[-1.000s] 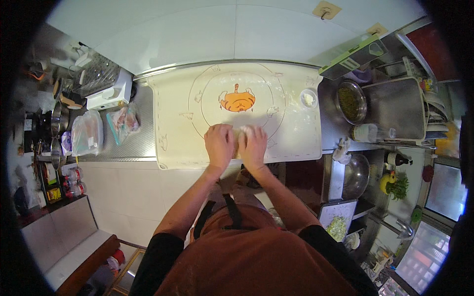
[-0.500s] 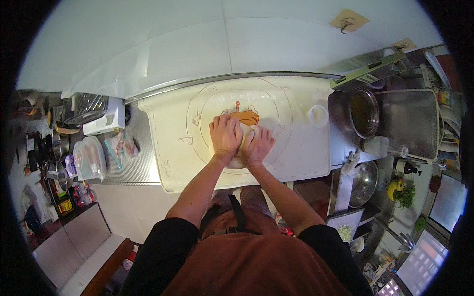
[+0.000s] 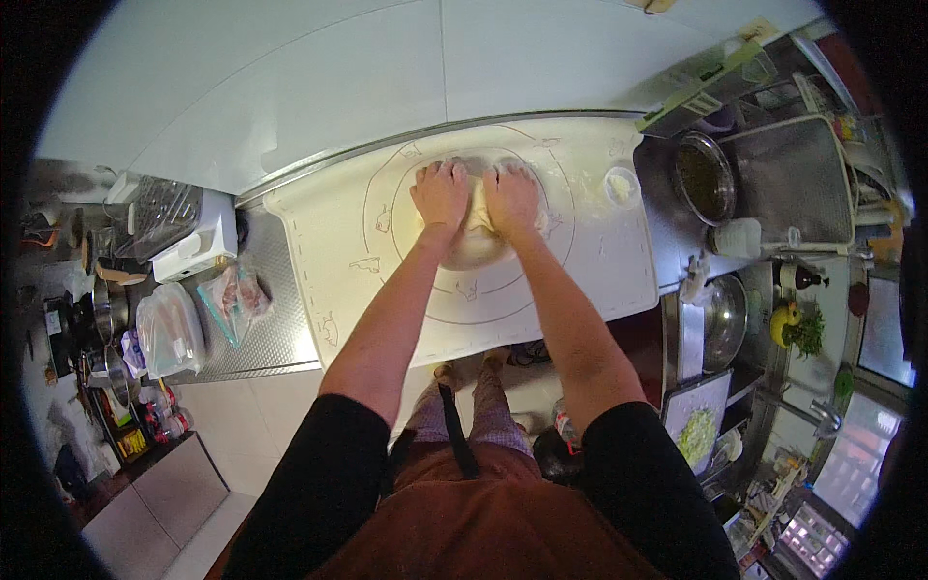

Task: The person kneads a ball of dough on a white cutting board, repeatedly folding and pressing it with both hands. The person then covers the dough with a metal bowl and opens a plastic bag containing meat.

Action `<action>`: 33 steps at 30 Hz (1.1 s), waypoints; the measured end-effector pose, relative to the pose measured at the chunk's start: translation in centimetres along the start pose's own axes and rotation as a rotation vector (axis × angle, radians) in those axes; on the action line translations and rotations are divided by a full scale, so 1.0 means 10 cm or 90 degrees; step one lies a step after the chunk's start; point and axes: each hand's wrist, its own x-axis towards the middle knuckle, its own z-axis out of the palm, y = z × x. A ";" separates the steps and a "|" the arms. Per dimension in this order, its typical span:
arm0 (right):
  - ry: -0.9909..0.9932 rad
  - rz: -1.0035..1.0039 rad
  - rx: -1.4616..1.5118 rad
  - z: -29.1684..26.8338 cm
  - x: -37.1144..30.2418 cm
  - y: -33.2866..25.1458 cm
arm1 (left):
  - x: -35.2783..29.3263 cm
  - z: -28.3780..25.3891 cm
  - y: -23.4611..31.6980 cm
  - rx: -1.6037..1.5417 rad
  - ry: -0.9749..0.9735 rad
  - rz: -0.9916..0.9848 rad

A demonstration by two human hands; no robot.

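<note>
A pale lump of dough (image 3: 477, 211) lies on a cream kneading mat (image 3: 604, 266) printed with circles and small animal outlines. Both my arms reach forward to it. My left hand (image 3: 443, 196) presses on its left side, fingers curled over the far edge. On the right side my right hand (image 3: 513, 198) grips it likewise, with the knuckles bent. Between the hands a folded ridge of dough shows; the rest is partly hidden under the palms. A small round tub of white powder (image 3: 622, 187) stands at the mat's right, with powder scattered beside it.
At the left of the steel counter sit a white appliance (image 3: 205, 237), a bag of plastic containers (image 3: 171, 331) and a clear bag (image 3: 235, 302). To the right are a metal bowl (image 3: 704, 179), a larger steel bowl (image 3: 723, 322) and a board with chopped greens (image 3: 696, 435).
Both hands have moved farther away across the mat with the dough, straightening my arms. The orange printed figure beyond the dough is now covered. My view has shifted and tilted slightly.
</note>
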 end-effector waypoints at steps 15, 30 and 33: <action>0.339 0.182 0.197 -0.05 -1.64 -0.48 | -1.44 -1.04 -0.69 -0.358 -0.139 -0.032; 0.190 0.244 -0.052 0.20 -0.31 0.02 | -1.12 -0.09 0.16 -0.572 0.057 -0.245; 0.160 0.161 -0.023 0.24 -0.10 0.25 | -1.29 0.02 0.62 -0.668 0.129 -0.372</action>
